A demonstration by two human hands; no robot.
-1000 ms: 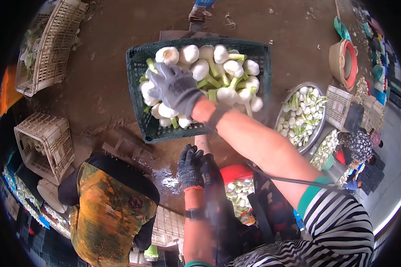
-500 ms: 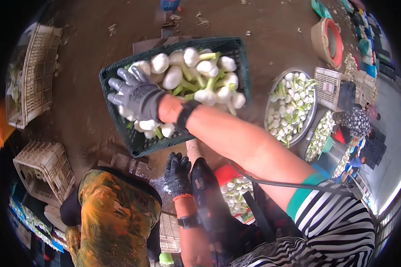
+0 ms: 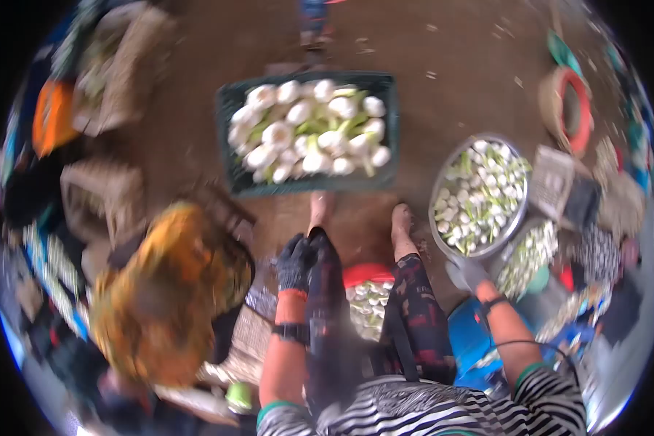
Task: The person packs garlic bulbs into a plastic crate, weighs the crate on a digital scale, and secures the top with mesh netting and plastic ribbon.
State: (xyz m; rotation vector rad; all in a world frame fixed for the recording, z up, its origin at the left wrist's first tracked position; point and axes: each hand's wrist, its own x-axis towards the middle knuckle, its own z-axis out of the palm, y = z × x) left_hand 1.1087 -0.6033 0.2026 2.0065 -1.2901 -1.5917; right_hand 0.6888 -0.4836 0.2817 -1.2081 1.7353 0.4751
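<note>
My left hand, in a dark grey glove, is beside my left knee with its fingers curled in and nothing visible in them. Near the lower rim of an oval metal basin, my gloved right hand is smeared by motion; whether it touches the rim or holds anything cannot be made out. White garlic bulbs with green stems fill that basin. In front of my feet stands a dark green crate, holding larger garlic bulbs. Between my legs is a red container with more garlic.
A person in a yellow-brown patterned top bends close on my left. Pale crates stand beyond them. At the right are a basket with a red rim, a pale crate, a blue container and another garlic pile.
My right hand has left the garlic in the green crate and swung right and back to the metal basin. My left hand stays by my knee. The view has shifted.
</note>
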